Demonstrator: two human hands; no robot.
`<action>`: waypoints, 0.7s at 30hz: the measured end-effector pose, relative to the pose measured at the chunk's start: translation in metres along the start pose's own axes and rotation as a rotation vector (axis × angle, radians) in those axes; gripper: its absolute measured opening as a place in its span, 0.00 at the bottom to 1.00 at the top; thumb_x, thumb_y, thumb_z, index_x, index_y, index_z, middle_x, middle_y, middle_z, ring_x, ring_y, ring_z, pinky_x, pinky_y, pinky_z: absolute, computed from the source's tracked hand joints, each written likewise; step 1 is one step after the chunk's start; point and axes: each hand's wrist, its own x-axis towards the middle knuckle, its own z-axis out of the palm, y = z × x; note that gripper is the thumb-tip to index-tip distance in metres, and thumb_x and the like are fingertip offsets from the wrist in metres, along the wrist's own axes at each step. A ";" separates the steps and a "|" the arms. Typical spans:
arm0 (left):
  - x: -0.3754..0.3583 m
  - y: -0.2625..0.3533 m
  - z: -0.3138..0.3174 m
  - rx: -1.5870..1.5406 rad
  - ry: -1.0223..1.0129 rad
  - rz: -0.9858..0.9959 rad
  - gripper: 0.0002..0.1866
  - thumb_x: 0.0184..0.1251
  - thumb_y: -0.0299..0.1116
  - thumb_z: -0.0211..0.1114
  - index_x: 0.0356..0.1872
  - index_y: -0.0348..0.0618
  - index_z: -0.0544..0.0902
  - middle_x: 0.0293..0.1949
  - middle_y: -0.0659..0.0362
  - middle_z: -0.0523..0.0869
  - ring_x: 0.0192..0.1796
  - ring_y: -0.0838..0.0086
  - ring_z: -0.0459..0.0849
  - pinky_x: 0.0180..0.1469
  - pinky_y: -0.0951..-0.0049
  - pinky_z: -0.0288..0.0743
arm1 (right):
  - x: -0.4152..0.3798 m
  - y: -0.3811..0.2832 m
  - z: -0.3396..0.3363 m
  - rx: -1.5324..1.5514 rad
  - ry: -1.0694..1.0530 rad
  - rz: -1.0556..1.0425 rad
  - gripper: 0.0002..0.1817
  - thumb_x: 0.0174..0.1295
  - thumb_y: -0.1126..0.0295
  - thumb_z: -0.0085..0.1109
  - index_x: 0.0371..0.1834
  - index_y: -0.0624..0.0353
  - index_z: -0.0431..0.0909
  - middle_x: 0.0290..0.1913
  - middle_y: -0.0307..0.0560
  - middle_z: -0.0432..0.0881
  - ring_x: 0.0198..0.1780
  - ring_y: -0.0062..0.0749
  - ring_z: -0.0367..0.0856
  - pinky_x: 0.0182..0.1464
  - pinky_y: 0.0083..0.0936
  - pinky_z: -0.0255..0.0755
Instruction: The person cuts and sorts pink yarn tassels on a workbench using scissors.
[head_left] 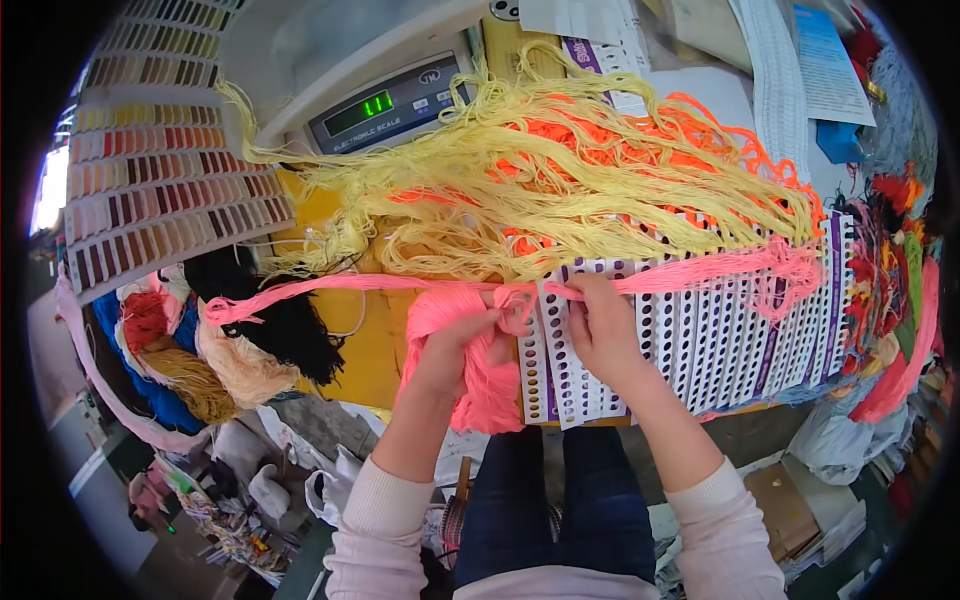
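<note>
Near the table's front edge, a thick pink yarn skein (450, 390) hangs down, and my left hand (455, 345) is closed around its upper part. Part of that hand's fingers is hidden behind the yarn. My right hand (603, 325) pinches a pink yarn strand (690, 272) over the punched cards. This strand stretches right to a loose tangle, while another pink length (300, 288) runs left to a looped end. Under my right hand lie white cards with rows of holes (690, 330).
Pale yellow yarn (600, 170) covers orange yarn (570, 135) behind my hands. An electronic scale (380, 105) reading about 1.1 stands at the back, beside a colour sample chart (175, 190). Black yarn (265, 325) lies left; mixed coloured yarns (885, 270) hang at the right.
</note>
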 end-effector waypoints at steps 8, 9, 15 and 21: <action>0.007 -0.004 0.005 0.258 0.506 0.125 0.10 0.60 0.37 0.53 0.30 0.41 0.75 0.17 0.65 0.71 0.19 0.84 0.67 0.24 0.86 0.62 | -0.001 0.000 -0.001 0.029 0.007 -0.005 0.17 0.43 0.83 0.48 0.39 0.63 0.66 0.33 0.52 0.70 0.34 0.47 0.70 0.35 0.36 0.65; 0.006 -0.002 0.010 0.275 0.567 0.135 0.10 0.60 0.37 0.53 0.31 0.41 0.75 0.17 0.65 0.71 0.18 0.84 0.66 0.23 0.86 0.62 | 0.000 0.001 -0.001 0.020 0.008 -0.006 0.17 0.42 0.83 0.48 0.39 0.63 0.66 0.34 0.52 0.70 0.34 0.47 0.70 0.35 0.36 0.65; -0.015 0.002 0.001 0.069 0.386 0.108 0.09 0.61 0.34 0.51 0.34 0.40 0.74 0.18 0.65 0.71 0.18 0.85 0.65 0.18 0.85 0.58 | 0.001 0.000 0.001 -0.019 0.009 0.016 0.18 0.43 0.82 0.49 0.40 0.64 0.64 0.34 0.53 0.70 0.34 0.48 0.71 0.34 0.36 0.66; -0.019 -0.004 -0.011 -0.208 -0.017 0.056 0.10 0.58 0.28 0.50 0.40 0.38 0.73 0.19 0.64 0.72 0.18 0.84 0.66 0.20 0.86 0.59 | 0.001 0.002 0.002 -0.010 0.047 0.010 0.17 0.44 0.82 0.48 0.41 0.63 0.64 0.35 0.54 0.71 0.32 0.47 0.72 0.31 0.34 0.67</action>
